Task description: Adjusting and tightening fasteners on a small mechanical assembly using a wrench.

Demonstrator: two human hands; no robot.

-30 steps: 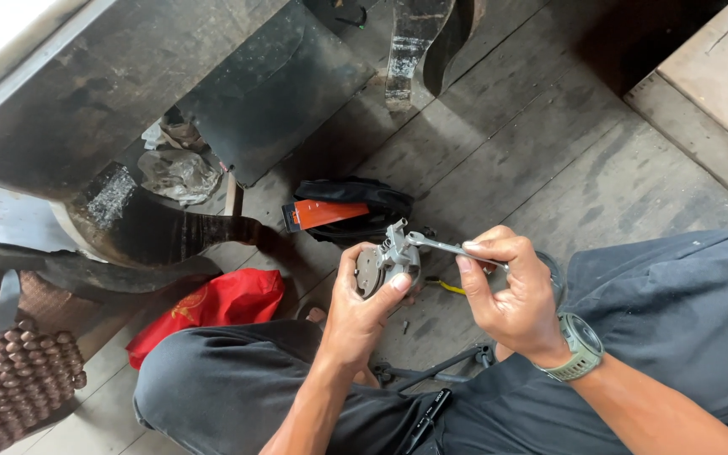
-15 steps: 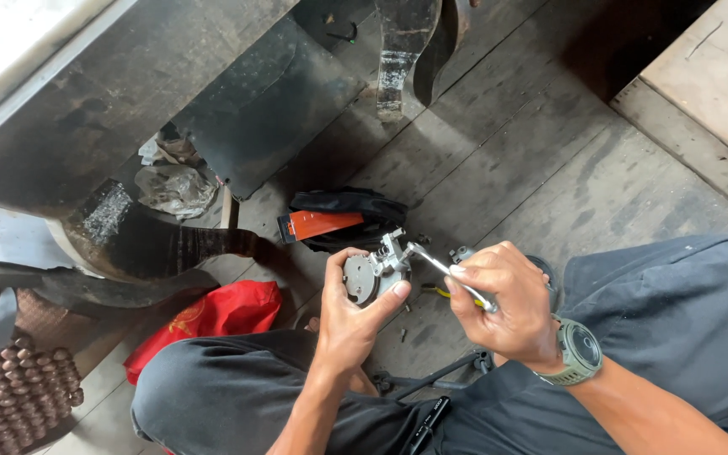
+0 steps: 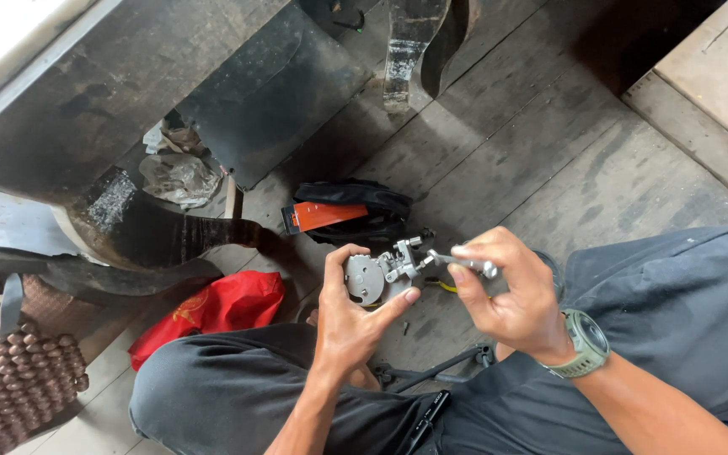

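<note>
Place: above the plank floor (image 3: 549, 160), over the seated person's lap, near the floor's middle.
Metal part (image 3: 378, 274): small grey casting with a round disc face and a cluster of levers and screws on its upper right; held in the air between both hands.
Left hand (image 3: 349, 316): closed round the part from below, thumb across its lower edge, fingers behind the disc.
Right hand (image 3: 511, 295): closed on a thin metal tool (image 3: 458, 262), whose tip meets the part's lever cluster; a green watch (image 3: 587, 344) sits on the wrist.
Handling: judged stiff, fairly dense for its size, likely oily and so slippery; the small levers look the weak spots. Best held by the disc body, not the linkage.
Black pouch (image 3: 364, 206): on the floor just beyond the hands, an orange strip (image 3: 323, 216) lying on it.
Red bag (image 3: 221, 307): on the floor beside the left knee.
Bead mat (image 3: 10, 383): brown, at the floor's lower left corner.
Dark rubber sheet (image 3: 271, 93): flat, toward the far edge.
Crumpled rag (image 3: 177, 173): grey, left of the pouch.
</note>
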